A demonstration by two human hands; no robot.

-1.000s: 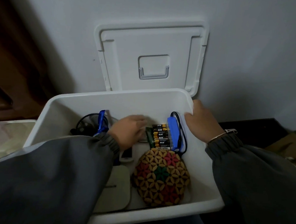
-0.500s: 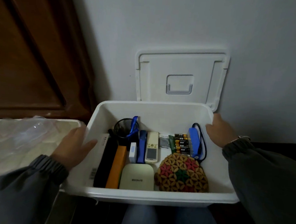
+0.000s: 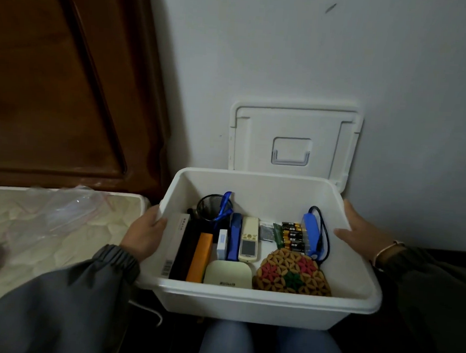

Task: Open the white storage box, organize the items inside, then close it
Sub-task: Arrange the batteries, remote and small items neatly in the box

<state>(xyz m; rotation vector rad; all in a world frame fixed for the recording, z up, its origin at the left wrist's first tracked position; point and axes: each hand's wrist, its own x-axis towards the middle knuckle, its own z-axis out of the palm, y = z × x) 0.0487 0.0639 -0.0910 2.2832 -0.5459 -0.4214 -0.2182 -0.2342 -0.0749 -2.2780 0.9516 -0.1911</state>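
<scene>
The white storage box (image 3: 268, 298) stands open in front of me, above my knees. Its lid (image 3: 294, 131) leans upright against the wall behind it. My left hand (image 3: 146, 232) grips the box's left rim, thumb inside. My right hand (image 3: 359, 233) holds the right rim. Inside lie a woven flower-pattern pouch (image 3: 292, 274), a pale rounded device (image 3: 228, 274), a white remote (image 3: 248, 238), an orange bar (image 3: 199, 257), a black mesh cup (image 3: 211, 206), batteries (image 3: 293, 236) and a blue device with a cable (image 3: 311, 233).
A dark wooden headboard (image 3: 54, 83) rises at the left. Below it is a pale quilted mattress (image 3: 32, 235) with a clear plastic bag (image 3: 69, 210) on it. A grey wall (image 3: 315, 58) stands behind the box. Dark furniture (image 3: 439, 270) sits at the right.
My left hand has come out of the box and taken hold of its left rim. My view has pulled back and shifted left, so the items inside show in rows.
</scene>
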